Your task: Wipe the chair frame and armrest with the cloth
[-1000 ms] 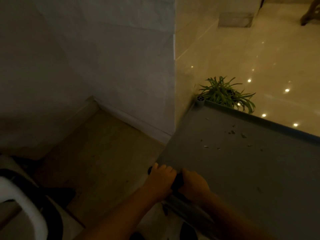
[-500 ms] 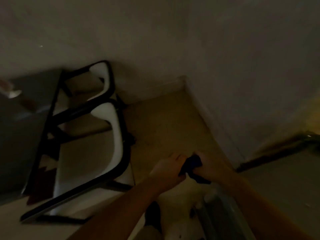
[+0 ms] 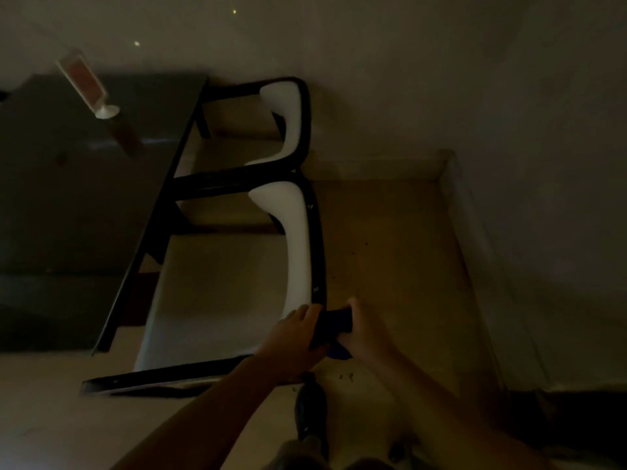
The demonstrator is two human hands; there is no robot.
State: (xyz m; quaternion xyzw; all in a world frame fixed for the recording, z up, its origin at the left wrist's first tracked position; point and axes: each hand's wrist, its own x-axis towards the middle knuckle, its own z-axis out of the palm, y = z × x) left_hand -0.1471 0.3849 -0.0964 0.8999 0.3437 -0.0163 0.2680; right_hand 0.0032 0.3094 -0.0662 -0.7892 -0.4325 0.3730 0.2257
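Observation:
The room is dim. A chair with a black frame point(image 3: 318, 239) and a white backrest point(image 3: 296, 239) stands pushed under a dark table point(image 3: 84, 184). A dark blue cloth point(image 3: 334, 325) is held between both hands at the near corner of the frame. My left hand point(image 3: 295, 337) grips the cloth's left end, close to the frame's corner. My right hand point(image 3: 364, 329) grips its right end, just off the chair on the floor side. Whether the cloth touches the frame is unclear.
A second chair point(image 3: 295, 120) of the same kind stands beyond, by the wall. A small sign holder point(image 3: 88, 86) sits on the table. Walls close the corner at the right and back. My shoe point(image 3: 310, 418) is on the beige floor point(image 3: 390, 252).
My view has swung left from a grey table and plant to the chairs. Both hands, still holding the cloth, have come to the near chair's frame corner.

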